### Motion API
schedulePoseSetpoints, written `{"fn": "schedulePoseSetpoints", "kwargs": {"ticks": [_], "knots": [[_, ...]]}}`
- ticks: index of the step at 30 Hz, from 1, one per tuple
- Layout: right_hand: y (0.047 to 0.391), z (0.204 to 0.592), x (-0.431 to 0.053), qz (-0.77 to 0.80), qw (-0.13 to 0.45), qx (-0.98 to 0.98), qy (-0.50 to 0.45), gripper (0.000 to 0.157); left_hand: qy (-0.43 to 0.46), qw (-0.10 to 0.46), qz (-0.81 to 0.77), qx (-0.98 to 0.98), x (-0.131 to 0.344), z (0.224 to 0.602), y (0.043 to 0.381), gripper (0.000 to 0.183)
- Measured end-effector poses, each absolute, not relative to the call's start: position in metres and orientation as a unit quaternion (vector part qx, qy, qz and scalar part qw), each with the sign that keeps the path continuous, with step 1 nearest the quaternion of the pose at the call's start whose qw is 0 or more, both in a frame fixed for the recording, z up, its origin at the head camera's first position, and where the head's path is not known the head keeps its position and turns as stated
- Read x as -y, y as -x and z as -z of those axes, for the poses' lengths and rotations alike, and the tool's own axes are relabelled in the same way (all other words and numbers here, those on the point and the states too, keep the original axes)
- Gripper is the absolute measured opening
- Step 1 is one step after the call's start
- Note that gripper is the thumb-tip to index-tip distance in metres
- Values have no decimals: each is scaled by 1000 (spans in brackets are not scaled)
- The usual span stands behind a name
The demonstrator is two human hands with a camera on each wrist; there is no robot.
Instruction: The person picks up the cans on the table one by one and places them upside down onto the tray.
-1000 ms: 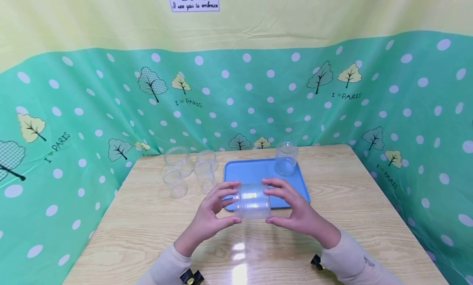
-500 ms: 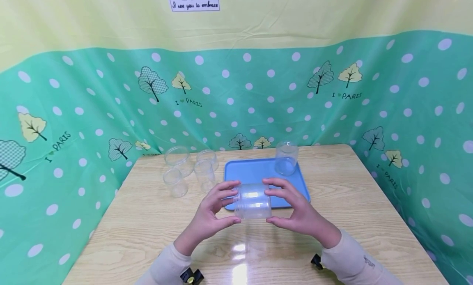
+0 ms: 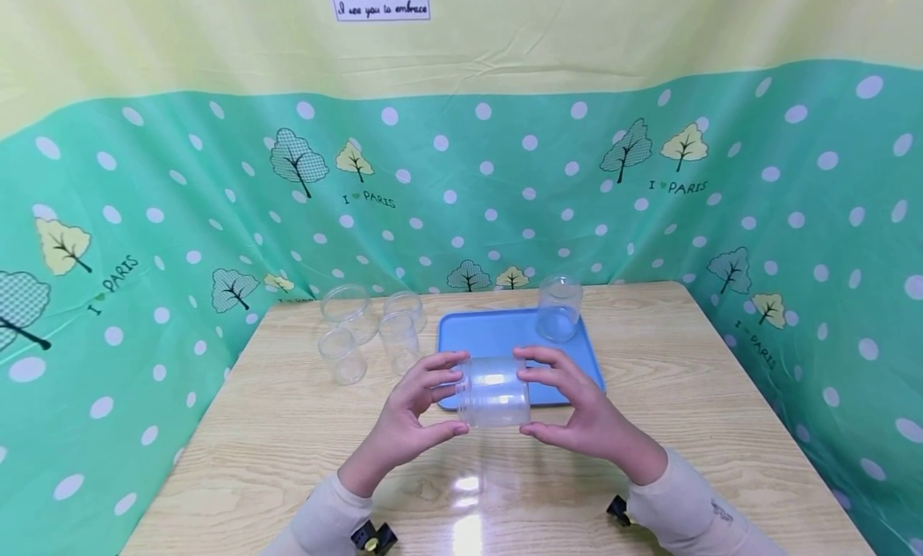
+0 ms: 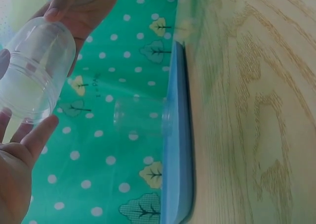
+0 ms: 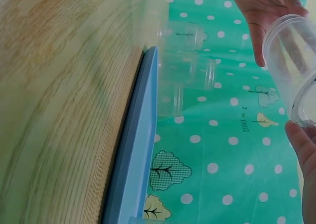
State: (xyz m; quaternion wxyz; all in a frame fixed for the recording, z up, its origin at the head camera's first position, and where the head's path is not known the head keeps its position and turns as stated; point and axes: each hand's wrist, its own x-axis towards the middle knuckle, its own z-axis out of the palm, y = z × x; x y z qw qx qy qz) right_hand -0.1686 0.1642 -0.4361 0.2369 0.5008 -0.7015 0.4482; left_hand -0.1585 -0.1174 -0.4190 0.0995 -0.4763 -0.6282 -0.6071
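Observation:
A clear plastic jar (image 3: pixel 493 392) is held on its side in the air, before the blue tray (image 3: pixel 483 325). My left hand (image 3: pixel 404 428) grips its ridged mouth end between thumb and fingers, as the left wrist view also shows for the jar (image 4: pixel 42 68). At the opposite, base end, my right hand (image 3: pixel 580 408) holds it the same way, fingers above and thumb below. Another clear jar (image 3: pixel 558 309) stands on the tray's back right corner; in the left wrist view this jar (image 4: pixel 140 116) has its ridged end down against the tray.
Several clear jars stand on the table left of the tray, among them a wide jar (image 3: pixel 348 314) at the back and a small jar (image 3: pixel 342 356) in front. A green patterned cloth (image 3: pixel 483 179) hangs behind and beside the wooden table (image 3: pixel 288 460).

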Motion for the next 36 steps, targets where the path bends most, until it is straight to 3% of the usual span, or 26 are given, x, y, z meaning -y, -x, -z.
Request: {"fn": "schedulePoseSetpoints", "kwargs": {"ticks": [22,29,36], "knots": [[171,415,-192,-431,198,751,-460,74,493,122,594,624,117,419,167,61],[177,408,-200,-419,189,773,-437,75,446,139,570,675,126,415,169,50],[183,399,-208,-404,163,800,-413,73,370,115,535,751,132,427,177,44]]}}
